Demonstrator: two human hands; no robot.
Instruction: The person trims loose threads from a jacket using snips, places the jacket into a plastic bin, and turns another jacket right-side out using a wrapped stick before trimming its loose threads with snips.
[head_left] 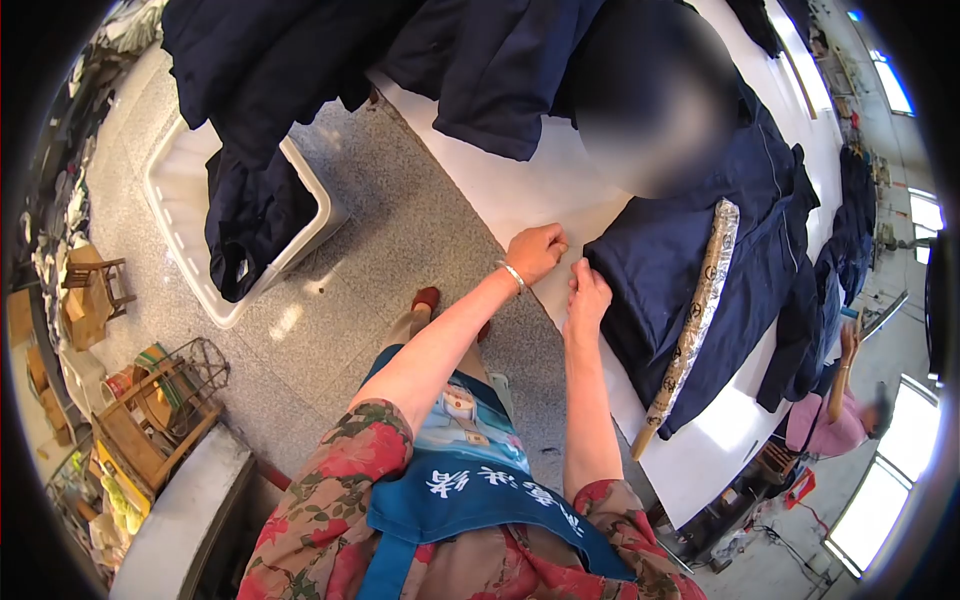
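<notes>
My left hand (538, 252), with a bracelet at the wrist, is over the edge of the white table (490, 190). Its fingers are curled in, and what they hold, if anything, is too small to name. Close to its right is my right hand (588, 292), fingers pinched together beside the folded corner of a dark navy garment (650, 260); whether it grips anything cannot be made out. On that garment lies a long roll wrapped in patterned tape (697, 315). More navy clothing (490, 75) hangs over the table's far side.
A white bin (325, 205) with dark cloth (245, 215) stands on the speckled floor at left. Wooden chairs (150, 425) and a grey-topped surface (185, 510) are at lower left. Another person (825, 425) in pink is at the right, beyond the table.
</notes>
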